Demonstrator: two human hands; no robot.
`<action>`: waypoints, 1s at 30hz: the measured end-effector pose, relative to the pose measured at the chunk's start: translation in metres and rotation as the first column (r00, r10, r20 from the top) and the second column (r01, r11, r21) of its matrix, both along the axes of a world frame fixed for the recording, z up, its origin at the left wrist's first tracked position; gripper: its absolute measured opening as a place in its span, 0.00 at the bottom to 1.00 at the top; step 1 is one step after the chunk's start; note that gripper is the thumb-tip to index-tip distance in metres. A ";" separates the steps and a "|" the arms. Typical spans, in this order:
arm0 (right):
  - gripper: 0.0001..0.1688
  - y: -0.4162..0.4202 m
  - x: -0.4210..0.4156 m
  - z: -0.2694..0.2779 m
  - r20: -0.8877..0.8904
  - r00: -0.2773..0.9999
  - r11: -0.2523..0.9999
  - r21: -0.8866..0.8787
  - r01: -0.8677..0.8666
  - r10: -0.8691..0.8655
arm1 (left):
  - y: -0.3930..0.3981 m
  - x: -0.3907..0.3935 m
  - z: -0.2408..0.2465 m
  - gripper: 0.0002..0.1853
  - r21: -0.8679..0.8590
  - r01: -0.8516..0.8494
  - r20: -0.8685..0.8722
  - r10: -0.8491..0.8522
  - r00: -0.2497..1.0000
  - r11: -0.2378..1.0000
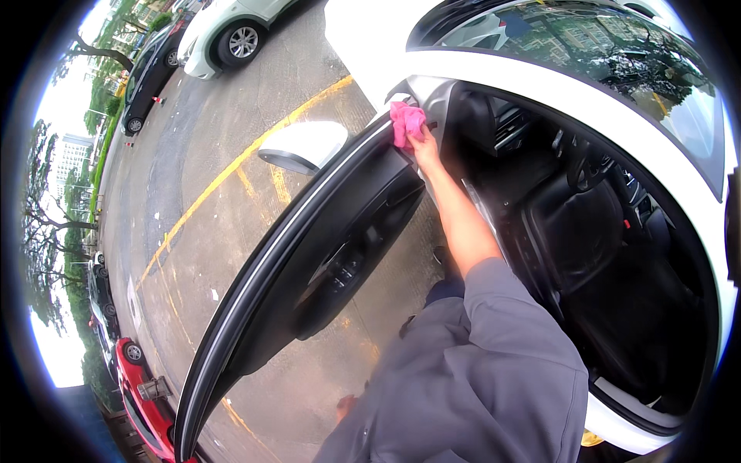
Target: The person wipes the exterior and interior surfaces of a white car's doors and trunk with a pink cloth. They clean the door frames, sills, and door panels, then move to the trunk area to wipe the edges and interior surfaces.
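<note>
My right hand (424,147) reaches forward, gripping a bunched pink cloth (407,122). The cloth presses against the front end of an open car door (341,220), close to the hinge gap beside the white body. Black trim covers the door's inner side, which carries a panel of window switches (345,273). Low beside my grey shirt, a small part of my left hand (346,406) shows; my torso hides the rest, and its fingers are not clear.
A white side mirror (307,146) juts from the door's outer side. To the right, the doorway exposes a black seat (579,231) and steering wheel (587,168). Parked around are a white car (231,35), a dark car (147,75) and a red car (139,393). Yellow lines (231,168) mark the pavement.
</note>
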State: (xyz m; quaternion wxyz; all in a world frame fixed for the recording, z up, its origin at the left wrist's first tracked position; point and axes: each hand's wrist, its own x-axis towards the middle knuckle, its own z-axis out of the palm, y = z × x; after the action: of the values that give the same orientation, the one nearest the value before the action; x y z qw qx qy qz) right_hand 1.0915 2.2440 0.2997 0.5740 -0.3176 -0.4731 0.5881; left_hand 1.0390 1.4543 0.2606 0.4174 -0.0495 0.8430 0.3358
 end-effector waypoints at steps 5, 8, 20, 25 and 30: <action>0.19 -0.002 0.030 -0.101 0.049 0.988 0.788 -0.610 -0.085 0.145 | 0.026 0.013 0.033 0.20 0.032 -0.017 -0.019 0.017 1.000 0.999; 0.20 -0.002 0.038 -0.102 -0.135 0.990 0.814 -0.572 -0.100 0.027 | 0.068 0.023 0.064 0.23 0.059 -0.004 0.031 0.002 1.000 0.998; 0.20 0.088 -0.032 -0.103 0.125 0.946 0.807 -0.562 -0.180 0.298 | 0.110 0.015 0.075 0.21 -0.013 -0.059 0.161 0.060 0.985 0.998; 0.20 0.044 -0.032 0.011 -0.494 0.869 0.857 -0.448 -0.256 0.002 | 0.058 0.035 0.067 0.18 -0.004 0.599 -0.024 -0.599 0.800 0.801; 0.20 0.109 -0.062 -0.079 -0.002 0.999 0.858 -0.512 0.038 -0.045 | 0.144 0.017 0.072 0.16 0.195 0.017 0.186 -0.054 0.981 0.981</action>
State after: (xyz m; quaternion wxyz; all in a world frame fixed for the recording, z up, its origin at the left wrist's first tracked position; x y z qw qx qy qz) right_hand 1.0291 2.3534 0.2204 0.4849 -0.4645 -0.2889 0.6824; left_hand 1.0556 1.5986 0.3330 0.5049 -0.0258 0.7635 0.4018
